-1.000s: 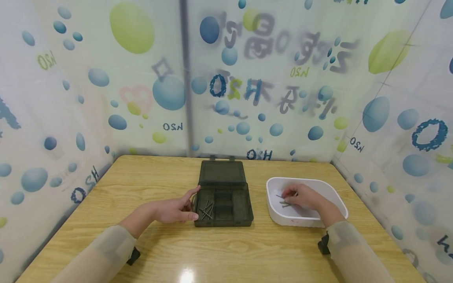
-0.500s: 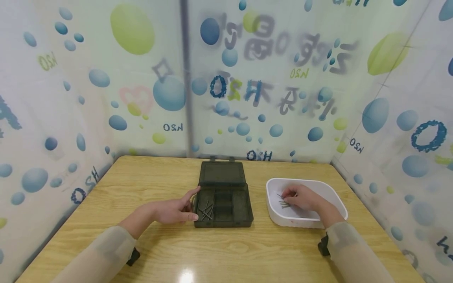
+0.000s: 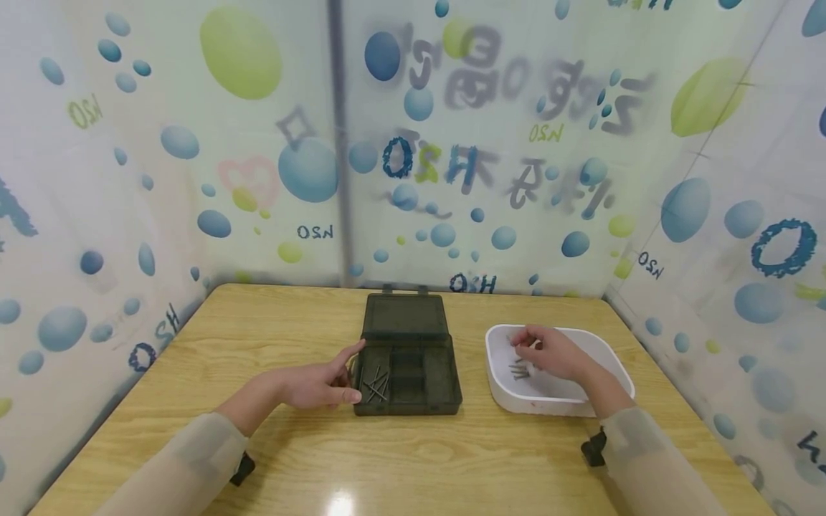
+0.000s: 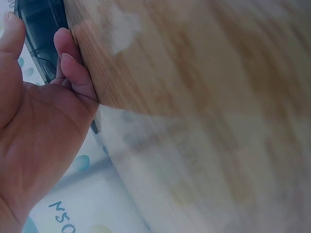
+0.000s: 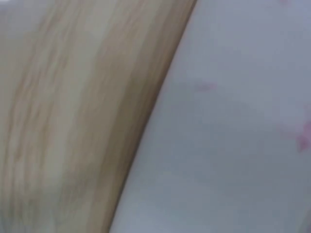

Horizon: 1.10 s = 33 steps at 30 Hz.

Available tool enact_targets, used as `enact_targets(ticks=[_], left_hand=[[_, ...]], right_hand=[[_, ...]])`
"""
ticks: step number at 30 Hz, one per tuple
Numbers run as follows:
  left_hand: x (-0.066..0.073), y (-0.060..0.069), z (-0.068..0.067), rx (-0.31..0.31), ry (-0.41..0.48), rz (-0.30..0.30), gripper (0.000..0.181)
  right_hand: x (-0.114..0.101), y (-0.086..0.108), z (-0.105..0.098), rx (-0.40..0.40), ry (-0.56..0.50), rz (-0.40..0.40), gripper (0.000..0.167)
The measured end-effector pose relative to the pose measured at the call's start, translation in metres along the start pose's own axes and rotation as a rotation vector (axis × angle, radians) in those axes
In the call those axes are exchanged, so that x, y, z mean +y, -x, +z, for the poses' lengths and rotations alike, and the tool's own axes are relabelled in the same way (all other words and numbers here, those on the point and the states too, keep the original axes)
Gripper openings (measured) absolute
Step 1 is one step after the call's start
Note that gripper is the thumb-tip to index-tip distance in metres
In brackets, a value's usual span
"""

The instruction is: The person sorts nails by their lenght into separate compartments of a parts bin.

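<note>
A dark translucent compartment box (image 3: 408, 380) stands on the table with its lid (image 3: 405, 314) raised at the back. Several thin metal screws (image 3: 376, 384) lie in its left compartment. My left hand (image 3: 316, 383) touches the box's left side, index finger stretched to its rear and thumb at the front corner; the left wrist view shows the hand's (image 4: 43, 116) other fingers loosely bent. Over a white bin (image 3: 548, 406), my right hand (image 3: 555, 352) has thumb and fingertips together, apparently pinching a screw, mostly hidden. Several more screws (image 3: 518, 372) lie on the bin floor below it.
The wooden table (image 3: 413, 459) ends at patterned curtain walls (image 3: 413, 215) behind and at both sides. A strip of tabletop separates box and bin. The right wrist view shows only wood (image 5: 73, 121) and the bin's white wall (image 5: 218, 145), blurred.
My right hand has lifted slightly and moved back within the bin, uncovering more of the screws under it. My left hand and the box have stayed put.
</note>
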<state>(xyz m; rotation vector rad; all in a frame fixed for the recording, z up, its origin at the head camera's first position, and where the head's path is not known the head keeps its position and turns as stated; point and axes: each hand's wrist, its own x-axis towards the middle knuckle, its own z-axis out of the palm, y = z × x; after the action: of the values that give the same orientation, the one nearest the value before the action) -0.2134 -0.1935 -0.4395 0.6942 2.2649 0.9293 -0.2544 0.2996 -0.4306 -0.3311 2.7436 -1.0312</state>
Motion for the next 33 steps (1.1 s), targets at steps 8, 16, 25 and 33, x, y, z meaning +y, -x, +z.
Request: enact_targets(ticks=[8,16,25,33], left_hand=[[0.000,0.000,0.000,0.002,-0.007,-0.007,0.104],[0.001,0.000,0.001,0.001,-0.010,-0.004,0.105],[0.003,0.001,0.001,0.002,-0.005,-0.006,0.105],[0.002,0.001,0.001,0.004,0.000,-0.005,0.105]], right_hand=[[-0.032,0.008,0.008,0.046,-0.152,-0.076,0.026],[-0.066,0.010,0.024,0.034,-0.322,-0.104,0.030],[-0.098,0.002,0.050,-0.033,-0.455,-0.126,0.028],[-0.118,-0.006,0.076,-0.091,-0.504,-0.139,0.024]])
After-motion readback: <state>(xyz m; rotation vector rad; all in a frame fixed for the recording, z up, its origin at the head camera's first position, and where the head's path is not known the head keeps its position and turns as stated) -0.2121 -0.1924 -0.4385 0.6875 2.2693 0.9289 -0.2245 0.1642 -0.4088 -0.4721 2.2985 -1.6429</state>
